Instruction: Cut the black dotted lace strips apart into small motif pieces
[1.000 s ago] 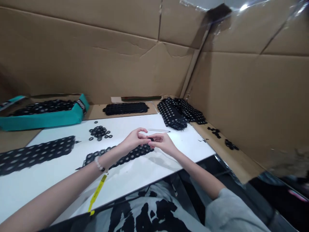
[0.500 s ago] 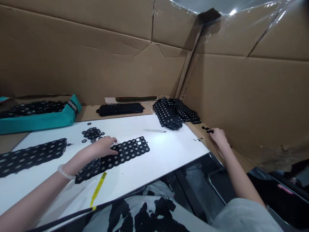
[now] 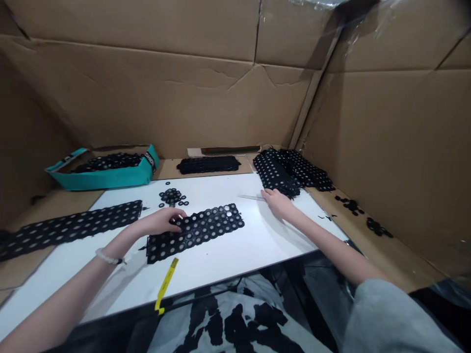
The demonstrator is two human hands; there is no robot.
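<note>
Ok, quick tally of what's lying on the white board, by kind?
Black perforated sheets with round holes: 2
Heap of small black rings: 1
Slim pale pen-like stick: 1
Flat yellow strip: 1
Total: 5

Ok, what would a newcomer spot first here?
The black sheet of punched rings on the white board stands out, with the left hand resting on its edge. Behind it to the right lies a heap of similar sheets, and at back left a teal tray holds more.
</note>
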